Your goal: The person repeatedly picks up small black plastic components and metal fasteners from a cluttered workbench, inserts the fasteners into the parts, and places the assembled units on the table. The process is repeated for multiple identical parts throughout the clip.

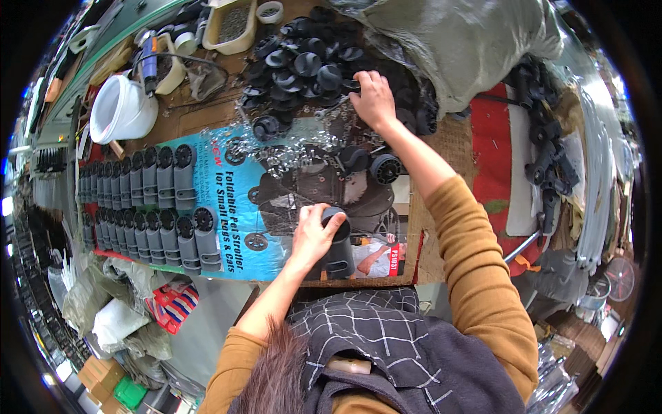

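L hand (312,237) grips grey tube (339,257); R hand (373,101) at blk parts pile (307,65), can't tell if pinching.

Under your work, the blue printed sheet (245,186) has a smooth, slightly glossy face. The grey tube (339,252) at its near edge looks like smooth matt plastic, and so do the grey housings (165,176) along its left part. On its far part, you have small fittings (276,141) of shiny metal. Beyond the sheet, the black caps (308,63) are plastic with a soft gloss. To its right, the board (441,228) is rough, dull wood; your sleeves (458,228) are ribbed cloth.
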Tool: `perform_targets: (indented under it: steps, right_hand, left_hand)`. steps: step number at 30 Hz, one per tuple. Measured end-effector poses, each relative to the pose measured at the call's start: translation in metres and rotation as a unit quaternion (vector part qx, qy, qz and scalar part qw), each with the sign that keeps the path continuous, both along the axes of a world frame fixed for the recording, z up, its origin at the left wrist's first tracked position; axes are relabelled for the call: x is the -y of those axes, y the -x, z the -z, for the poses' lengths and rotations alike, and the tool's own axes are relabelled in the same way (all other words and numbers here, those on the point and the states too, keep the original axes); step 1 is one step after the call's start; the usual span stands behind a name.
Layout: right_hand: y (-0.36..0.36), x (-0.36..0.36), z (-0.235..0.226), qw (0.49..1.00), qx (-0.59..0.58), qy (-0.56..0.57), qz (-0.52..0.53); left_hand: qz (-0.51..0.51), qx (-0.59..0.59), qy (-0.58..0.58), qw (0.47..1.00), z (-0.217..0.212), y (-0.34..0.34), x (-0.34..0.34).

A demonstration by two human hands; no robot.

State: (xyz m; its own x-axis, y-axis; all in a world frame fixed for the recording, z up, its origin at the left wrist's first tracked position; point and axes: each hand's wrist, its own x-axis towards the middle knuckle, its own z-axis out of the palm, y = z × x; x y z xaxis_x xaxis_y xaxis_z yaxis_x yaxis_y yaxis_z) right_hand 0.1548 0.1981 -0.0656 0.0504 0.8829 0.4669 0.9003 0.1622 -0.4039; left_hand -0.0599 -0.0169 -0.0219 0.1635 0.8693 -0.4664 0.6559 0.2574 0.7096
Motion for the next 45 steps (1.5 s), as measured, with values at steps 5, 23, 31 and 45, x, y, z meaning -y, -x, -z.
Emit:
perform_targets:
  steps: [5,23,31,45]
  right_hand:
    - [0.009,-0.008,-0.007,0.998,-0.046,0.035,-0.039]
    - [0.071,0.241,-0.083,0.804,-0.493,0.329,-0.05]
    - [0.086,0.27,-0.07,0.779,-0.404,0.469,0.102]
    - [0.077,0.258,-0.029,0.817,-0.395,0.416,0.053]
  left_hand:
    - [0.032,0.032,-0.011,0.999,0.011,0.006,0.005]
    - [-0.123,0.368,0.161,0.908,-0.033,0.034,0.0]
    - [-0.15,0.296,0.072,0.941,-0.015,0.032,0.021]
    - [0.015,0.19,0.055,0.98,0.033,0.033,-0.005]
